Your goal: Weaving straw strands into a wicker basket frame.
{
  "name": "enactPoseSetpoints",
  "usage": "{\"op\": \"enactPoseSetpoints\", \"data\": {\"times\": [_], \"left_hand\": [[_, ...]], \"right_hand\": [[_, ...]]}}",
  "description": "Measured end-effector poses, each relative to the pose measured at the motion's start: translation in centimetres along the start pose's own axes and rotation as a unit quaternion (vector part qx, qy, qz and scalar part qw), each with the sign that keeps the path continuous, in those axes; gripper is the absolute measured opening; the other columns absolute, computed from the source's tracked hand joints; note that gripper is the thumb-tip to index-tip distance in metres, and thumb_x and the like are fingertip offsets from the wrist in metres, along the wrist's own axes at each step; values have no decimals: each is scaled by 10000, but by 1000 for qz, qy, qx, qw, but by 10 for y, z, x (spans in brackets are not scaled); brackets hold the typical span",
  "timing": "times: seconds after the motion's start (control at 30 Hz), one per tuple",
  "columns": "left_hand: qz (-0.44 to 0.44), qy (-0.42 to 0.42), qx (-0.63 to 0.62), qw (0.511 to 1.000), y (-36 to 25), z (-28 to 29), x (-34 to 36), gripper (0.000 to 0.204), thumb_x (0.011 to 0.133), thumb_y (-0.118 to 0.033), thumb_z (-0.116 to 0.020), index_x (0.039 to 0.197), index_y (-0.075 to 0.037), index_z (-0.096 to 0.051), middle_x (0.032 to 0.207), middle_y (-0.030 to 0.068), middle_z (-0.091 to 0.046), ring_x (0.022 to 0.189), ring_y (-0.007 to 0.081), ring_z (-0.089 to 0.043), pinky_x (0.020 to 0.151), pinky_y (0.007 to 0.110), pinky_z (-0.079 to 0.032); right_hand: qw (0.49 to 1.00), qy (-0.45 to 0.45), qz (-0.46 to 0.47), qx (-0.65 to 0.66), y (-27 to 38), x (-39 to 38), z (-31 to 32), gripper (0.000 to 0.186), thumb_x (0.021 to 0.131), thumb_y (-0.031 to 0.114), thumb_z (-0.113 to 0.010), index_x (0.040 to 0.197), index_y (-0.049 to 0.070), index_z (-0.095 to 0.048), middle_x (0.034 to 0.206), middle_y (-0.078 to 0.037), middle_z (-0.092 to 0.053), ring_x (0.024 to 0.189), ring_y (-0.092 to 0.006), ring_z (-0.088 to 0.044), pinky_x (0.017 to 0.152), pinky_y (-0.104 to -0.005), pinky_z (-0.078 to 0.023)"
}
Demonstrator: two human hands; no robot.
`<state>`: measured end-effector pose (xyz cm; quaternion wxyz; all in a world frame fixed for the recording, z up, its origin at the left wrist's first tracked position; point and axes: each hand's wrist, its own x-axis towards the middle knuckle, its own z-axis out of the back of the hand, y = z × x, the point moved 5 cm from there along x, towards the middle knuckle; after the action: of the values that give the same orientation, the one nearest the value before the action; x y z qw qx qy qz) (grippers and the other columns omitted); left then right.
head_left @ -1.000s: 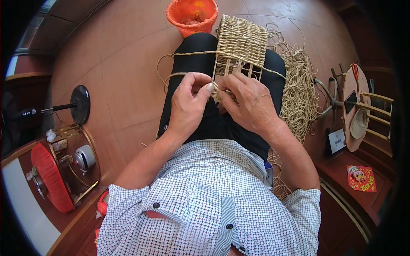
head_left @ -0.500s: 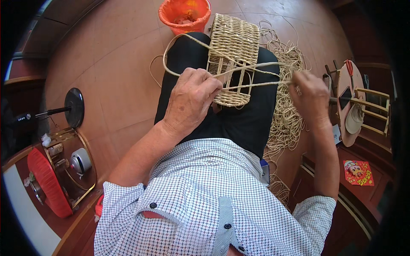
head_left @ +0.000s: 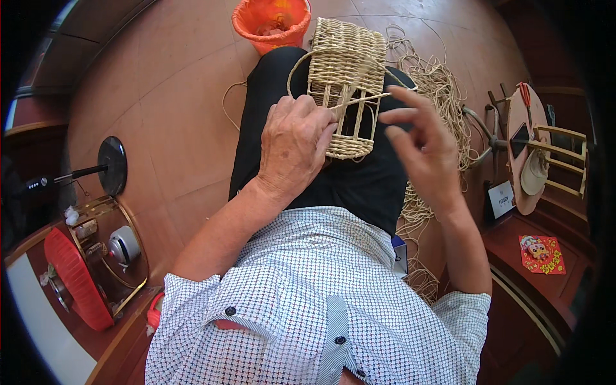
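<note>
A woven basket of straw-coloured cord lies across my thighs. Its far part is closely woven, while the near part shows bare upright cords above a small woven end. At the left of this open part, my left hand is closed, pinching the cord against the basket; its fingertips are partly hidden. A loop of cord arches over the woven part, and a strand runs rightward across the uprights. Right of the basket, my right hand has its fingers apart, the index fingertip close to that strand.
A tangled heap of cord covers the floor at right. An orange-lined bin stands ahead. At left are a round black stand base and a red-covered heater. Right, a round stool top holds red-handled scissors.
My right hand has come inward from the far right toward the basket, and its fingers have spread. The cord loop has drawn smaller over the basket. My left hand stays near the same place.
</note>
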<state>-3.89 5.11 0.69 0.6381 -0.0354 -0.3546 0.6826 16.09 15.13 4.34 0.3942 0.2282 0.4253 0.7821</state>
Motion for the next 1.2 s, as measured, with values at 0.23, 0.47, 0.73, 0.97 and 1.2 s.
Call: {"op": "enactPoseSetpoints", "data": {"times": [0.23, 0.47, 0.73, 0.97, 1.2], "left_hand": [[18, 63, 5, 998, -7, 3, -5, 93, 979, -136, -805, 1040, -67, -817, 1011, 74, -636, 978, 293, -585, 898, 445, -461], [5, 50, 29, 998, -6, 2, -8, 107, 986, -163, -806, 1063, -91, -823, 1017, 55, -628, 972, 278, -577, 885, 438, -421], [15, 28, 26, 999, -1, 4, -13, 184, 936, -199, -873, 1101, -131, -828, 1021, 29, -676, 986, 262, -616, 898, 429, -434], [-95, -9, 10, 995, -17, -7, -13, 334, 895, -103, -867, 1220, -136, -801, 1175, 27, -790, 1109, 257, -710, 1003, 427, -509], [-156, 46, 79, 983, -25, -21, -24, 481, 915, -198, -845, 1381, -99, -775, 1216, 38, -772, 1134, 246, -694, 1084, 439, -505]], "right_hand": [[991, 10, 100, -84, 3, 6, -61, 817, 988, -50, -595, 1759, 144, -404, 1272, -226, -792, 850, -377, -769, 852, -459, -613], [997, 42, 56, -38, -2, 29, -79, 810, 1000, -38, -596, 1764, 112, -370, 1130, -253, -773, 898, -431, -767, 870, -497, -607], [993, -33, 94, -68, 3, 8, -70, 762, 1049, -11, -716, 1735, 94, -403, 977, -125, -738, 780, -236, -732, 717, -380, -594], [870, -21, -183, 457, -50, -9, -56, 334, 1050, 46, -785, 1339, 45, -617, 1063, -3, -694, 777, -44, -609, 637, -232, -498], [869, -82, -140, 467, -79, 0, -29, 280, 1038, 22, -795, 1256, 61, -623, 1060, -29, -711, 844, -87, -662, 732, -242, -538]]}}
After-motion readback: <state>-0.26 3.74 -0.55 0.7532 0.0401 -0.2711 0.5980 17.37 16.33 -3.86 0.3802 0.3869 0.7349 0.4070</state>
